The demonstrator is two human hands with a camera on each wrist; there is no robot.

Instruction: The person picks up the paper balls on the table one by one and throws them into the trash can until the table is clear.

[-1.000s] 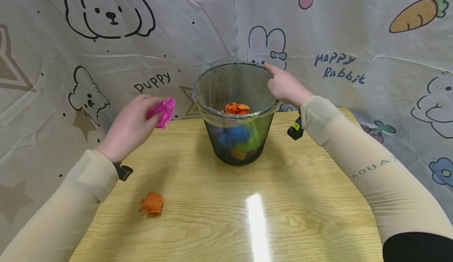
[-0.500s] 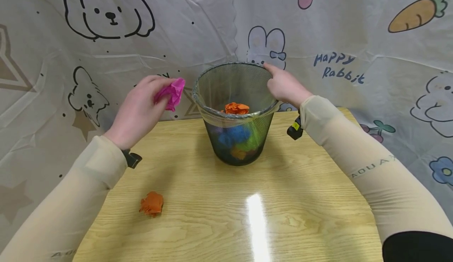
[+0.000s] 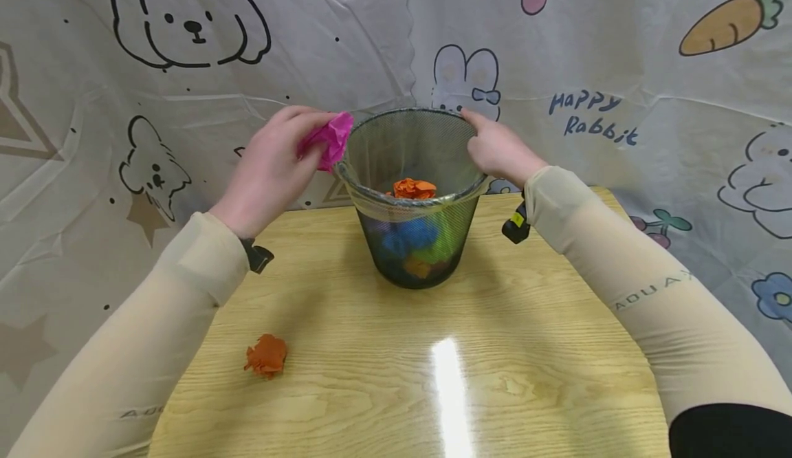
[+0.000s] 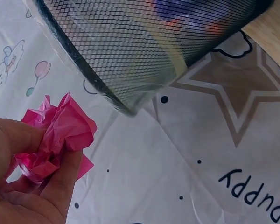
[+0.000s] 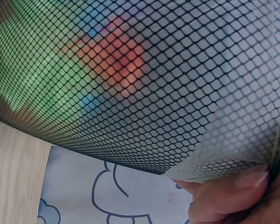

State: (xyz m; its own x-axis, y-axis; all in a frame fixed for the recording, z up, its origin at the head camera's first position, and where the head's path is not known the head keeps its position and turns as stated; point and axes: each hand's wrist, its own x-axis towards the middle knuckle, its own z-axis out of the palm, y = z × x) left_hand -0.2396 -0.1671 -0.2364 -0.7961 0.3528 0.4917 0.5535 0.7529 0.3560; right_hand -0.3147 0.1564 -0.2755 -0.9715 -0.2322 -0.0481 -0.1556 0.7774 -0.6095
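Pinched between the thumb and fingers of my left hand point(image 3: 275, 159) is a crumpled pink paper ball point(image 4: 65, 130). It hangs level with the left rim of a black mesh wastebasket point(image 3: 416, 238), just outside the opening. A clear plastic liner folds over the basket's rim. My right hand point(image 3: 500, 147) grips that rim on the right side, the thumb point(image 5: 252, 179) lying against the outer mesh. Inside the basket lies an orange paper ball point(image 3: 413, 189), with blue and green crumpled papers below it showing through the mesh.
Another orange paper ball point(image 3: 267, 356) lies on the wooden table point(image 3: 359, 375) at the front left. Behind the basket hangs a printed cloth point(image 3: 346, 38) with cartoon drawings. A bright light reflection crosses the table's front.
My left hand has risen and moved right, carrying the pink paper ball up to the basket's left rim. My right hand and the basket have stayed in place.
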